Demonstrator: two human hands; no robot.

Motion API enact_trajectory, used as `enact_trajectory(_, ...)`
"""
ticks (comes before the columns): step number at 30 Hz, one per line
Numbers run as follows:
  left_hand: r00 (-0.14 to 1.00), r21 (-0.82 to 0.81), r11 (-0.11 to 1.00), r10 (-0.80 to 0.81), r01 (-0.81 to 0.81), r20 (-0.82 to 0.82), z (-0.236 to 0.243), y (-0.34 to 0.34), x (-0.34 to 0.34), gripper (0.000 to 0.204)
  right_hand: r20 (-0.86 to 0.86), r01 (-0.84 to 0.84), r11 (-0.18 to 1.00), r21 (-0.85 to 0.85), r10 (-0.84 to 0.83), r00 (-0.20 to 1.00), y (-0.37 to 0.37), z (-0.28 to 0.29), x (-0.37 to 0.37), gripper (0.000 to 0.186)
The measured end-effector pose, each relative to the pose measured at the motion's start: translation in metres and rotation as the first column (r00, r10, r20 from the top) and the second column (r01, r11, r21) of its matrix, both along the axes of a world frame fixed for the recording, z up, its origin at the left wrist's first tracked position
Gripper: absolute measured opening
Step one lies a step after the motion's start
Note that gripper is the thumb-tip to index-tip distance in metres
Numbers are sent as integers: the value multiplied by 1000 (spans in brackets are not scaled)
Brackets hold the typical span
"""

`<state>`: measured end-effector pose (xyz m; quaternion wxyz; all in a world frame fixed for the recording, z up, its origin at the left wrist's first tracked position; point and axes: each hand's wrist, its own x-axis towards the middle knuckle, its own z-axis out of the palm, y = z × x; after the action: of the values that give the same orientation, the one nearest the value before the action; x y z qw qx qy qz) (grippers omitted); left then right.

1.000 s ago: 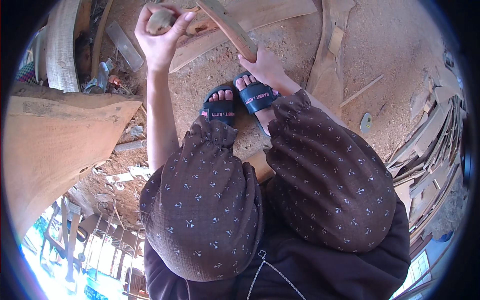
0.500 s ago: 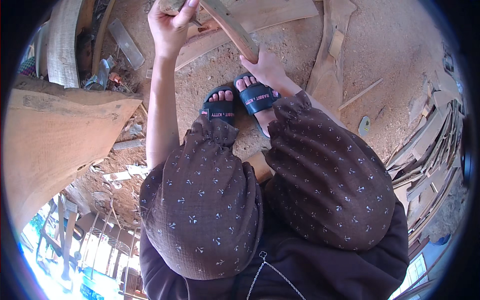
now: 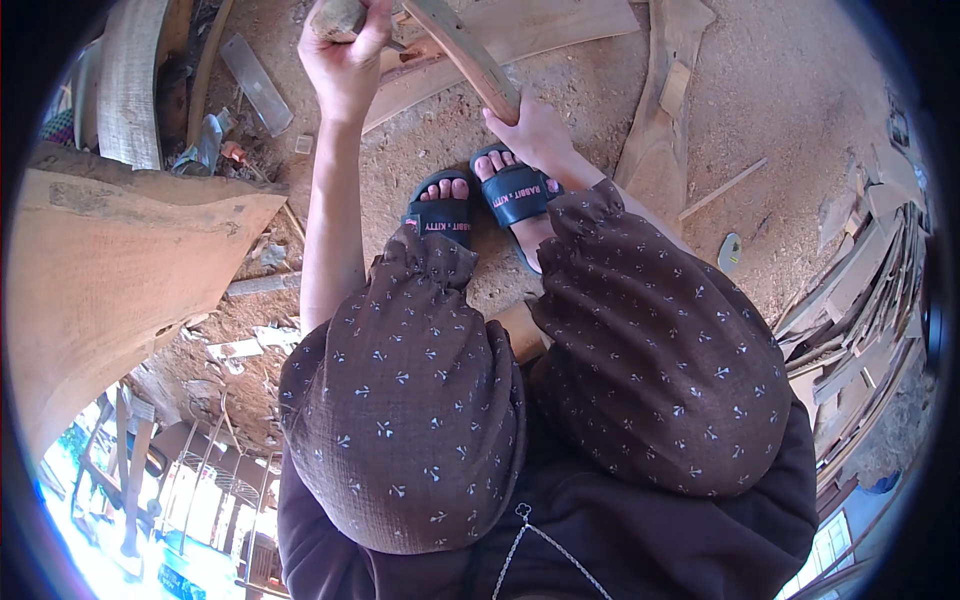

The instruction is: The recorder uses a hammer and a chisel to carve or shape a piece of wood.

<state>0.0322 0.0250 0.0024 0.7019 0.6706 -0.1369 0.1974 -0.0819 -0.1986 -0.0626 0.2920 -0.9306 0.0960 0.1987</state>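
Note:
At the top edge my left hand point(image 3: 345, 65) is closed round a wooden-handled tool point(image 3: 338, 18) with a rounded butt. A thin dark shaft shows beside its fingers, pointing toward a curved plank point(image 3: 540, 28) on the ground. Splintered, reddish wood point(image 3: 415, 55) marks the plank near that shaft. My right hand point(image 3: 530, 130) grips the lower end of a long wooden bar point(image 3: 465, 60), which slants up to the left. The bar's far end is cut off by the picture's edge.
My sandalled feet point(image 3: 515, 190) rest on dusty ground just below the plank. A large wooden slab point(image 3: 130, 250) stands at left, with boards point(image 3: 128, 95) behind it. Another long board point(image 3: 655, 110) lies right of my right hand. Thin offcuts point(image 3: 850, 300) are heaped far right.
My left hand has shifted slightly down and right, and more of the tool's rounded butt shows. The bar in my right hand has moved very little.

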Motion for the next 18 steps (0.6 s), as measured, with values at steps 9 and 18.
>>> enact_trajectory(9,995,28,999,-31,34,-95,9,2,5,11,6,4,1000,-28,-4,1000,12,12,4,65)
enact_trajectory(18,977,4,1000,13,-12,-214,20,-19,-1,9,164,62,988,144,-85,983,-19,65,12,58)
